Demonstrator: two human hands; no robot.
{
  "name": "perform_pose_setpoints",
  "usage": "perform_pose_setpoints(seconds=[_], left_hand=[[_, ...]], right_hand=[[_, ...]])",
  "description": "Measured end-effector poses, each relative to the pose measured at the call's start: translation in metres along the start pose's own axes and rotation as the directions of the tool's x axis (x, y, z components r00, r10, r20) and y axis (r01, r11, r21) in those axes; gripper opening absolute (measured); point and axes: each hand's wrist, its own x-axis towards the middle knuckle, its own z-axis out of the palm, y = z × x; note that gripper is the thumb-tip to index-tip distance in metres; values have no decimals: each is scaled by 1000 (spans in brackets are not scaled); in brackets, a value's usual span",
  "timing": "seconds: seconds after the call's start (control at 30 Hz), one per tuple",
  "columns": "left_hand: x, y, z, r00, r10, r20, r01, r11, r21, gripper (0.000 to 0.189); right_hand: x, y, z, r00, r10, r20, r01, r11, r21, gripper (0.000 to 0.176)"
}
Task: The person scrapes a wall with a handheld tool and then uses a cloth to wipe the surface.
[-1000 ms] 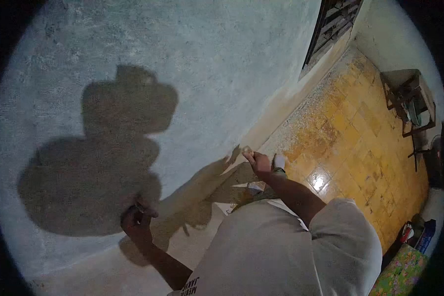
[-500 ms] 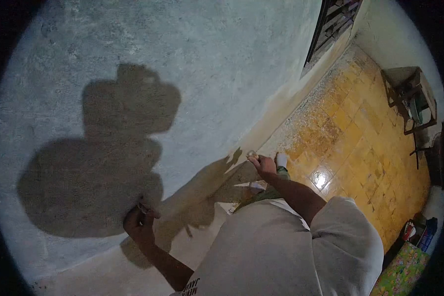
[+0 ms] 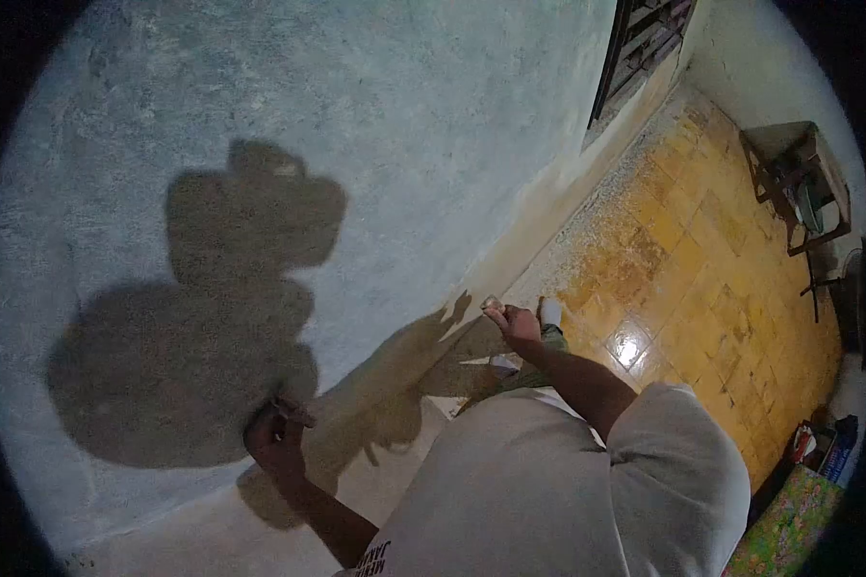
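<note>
My left hand (image 3: 277, 440) is at the lower part of the blue-grey wall (image 3: 433, 125), within my own shadow. Its fingers are closed in a pinch near the wall surface; what they hold, if anything, is too dark to name. Farther right, my right hand (image 3: 518, 327) is closed around a small, pale, shiny rounded thing (image 3: 493, 304) that sticks out past the thumb and fingers. That hand is held out in front of my body, above the foot of the wall. A large dark shadow (image 3: 250, 231) of my head and arms falls across the wall.
Yellow floor tiles (image 3: 702, 279) run along the wall. A barred window (image 3: 640, 58) is at the upper right. A wooden stand (image 3: 803, 188) is by the far wall. At lower right lies a green flowered cloth (image 3: 789, 524) beside several packets. My foot (image 3: 549, 310) is on the floor.
The view has shifted slightly, and the shadow of my head sits a little lower on the wall. The rounded thing in my right hand has tilted slightly. Both hands stay nearly in place.
</note>
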Motion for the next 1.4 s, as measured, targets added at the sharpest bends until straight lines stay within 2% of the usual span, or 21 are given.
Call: perform_pose_setpoints(seconds=[0.07,0.13,0.17,0.27,0.37,0.47,0.57,0.63,0.77,0.83,0.9,0.97,1.0,1.07,1.1,1.17,1.27,1.3,1.33,1.37,1.4], left_hand=[[0,0,0,998,-61,-32,59,996,-72,6],[-1,-12,-9,999,-31,18,29,994,109,6],[-2,-8,-7,999,-31,29,27,993,113,6],[0,-4,-1,997,-62,-49,62,998,-14,8],[6,-13,-5,999,31,23,-33,994,100,10],[2,-7,-2,999,-49,-11,48,996,-75,13],[-3,-25,-8,1000,21,-6,-21,998,64,13],[-2,-8,-5,996,-86,12,85,994,73,16],[-4,-12,-8,998,-57,28,54,992,117,16],[-6,-15,-5,991,-108,-74,107,994,-11,16],[-4,-15,-9,997,-75,-28,76,996,37,14],[2,-8,-8,999,-44,21,42,996,81,14],[4,1,-5,999,9,36,-13,995,98,12],[1,0,-6,997,52,59,-59,991,119,11],[2,-6,-9,995,50,82,-61,988,139,9],[-1,-15,-10,994,50,98,-65,986,152,9],[-1,-6,-6,1000,-27,8,27,996,83,18],[1,-5,-7,999,-14,30,11,995,104,21],[2,-5,-8,999,-3,51,-4,992,125,24],[1,-6,-7,999,-5,51,-2,992,124,24],[0,-8,-6,999,-17,41,14,998,65,23]], right_hand=[[10,2,10,998,-56,-20,56,998,-18,62],[30,-63,-9,998,57,28,-59,997,58,62],[26,-64,-11,997,68,27,-69,996,63,62],[27,-60,-14,992,93,84,-98,993,59,63],[13,-39,-10,1000,10,1,-10,1000,24,65],[2,-9,0,994,-111,0,111,991,-71,66],[18,-14,10,1000,15,12,-15,1000,17,65],[33,-60,-5,995,77,60,-82,992,97,64],[23,-40,-4,990,61,127,-61,998,-5,56],[5,-16,-2,989,94,116,-87,995,-57,55],[3,-5,5,987,125,99,-114,987,-109,54],[11,-4,10,997,-7,73,-1,995,104,56],[19,-29,4,997,-4,73,-3,995,100,56],[36,-96,-14,991,-108,-73,127,930,344,54],[31,-95,-15,992,-100,-73,120,930,347,54],[23,-88,-23,998,17,66,-29,983,182,52],[4,-51,-19,994,99,44,-105,981,166,52],[1,-30,-13,995,96,40,-101,981,166,52],[0,-7,-5,991,94,92,-98,994,39,52],[-1,-10,-10,984,100,146,-87,992,-91,53],[3,-16,-7,984,101,147,-88,992,-93,53]])
